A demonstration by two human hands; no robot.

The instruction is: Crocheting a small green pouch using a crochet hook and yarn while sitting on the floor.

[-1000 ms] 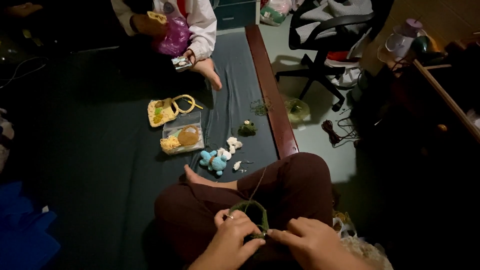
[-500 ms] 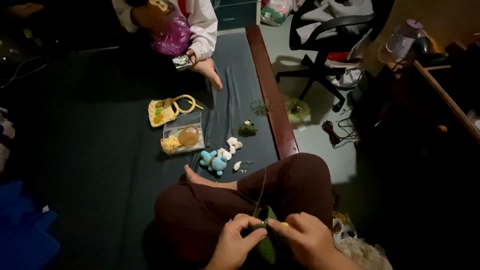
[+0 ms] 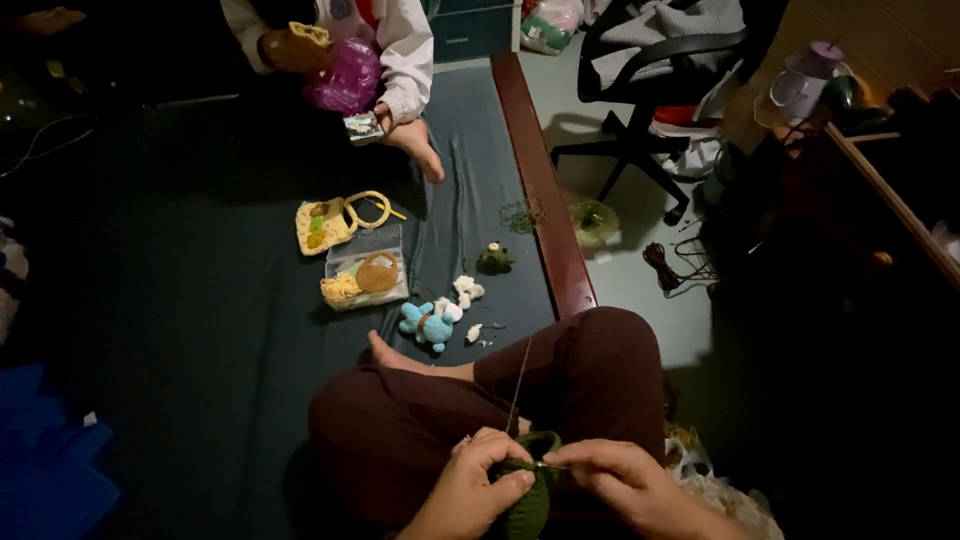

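Head view: a person sits cross-legged on a dark green mat (image 3: pixel 180 330), crocheting in the lap.
Left hand (image 3: pixel 478 478): closed around a dark green crochet piece (image 3: pixel 530 500), thumb and fingers pinching its upper edge.
Right hand (image 3: pixel 618 480): fingers drawn narrow on a thin crochet hook (image 3: pixel 548 465), its tip at the top edge of the green piece.
Yarn strand (image 3: pixel 518 385): a thin line running up from the work over the knee toward the mat.
Where the work sits: low in the picture, between both hands, above the maroon trousers (image 3: pixel 450 410).
Done so far: judging by its bulk, the green piece already has some body, a small rounded lump; its exact shape is too dark to tell.
Left to do: the strand is uncut and the hook is in the edge, so it looks unfinished.
Finished pieces nearby: a blue crochet figure (image 3: pixel 427 323), small white crochet bits (image 3: pixel 466 290), and a little dark green crochet item (image 3: pixel 493 260) on the mat.
Supplies: a clear plastic box (image 3: pixel 366 276) holding a brown piece and yellow yarn, beside a yellow crochet bag (image 3: pixel 325 224).
Other person: sits at the far end of the mat in a white sleeve (image 3: pixel 405 50), holding something purple.
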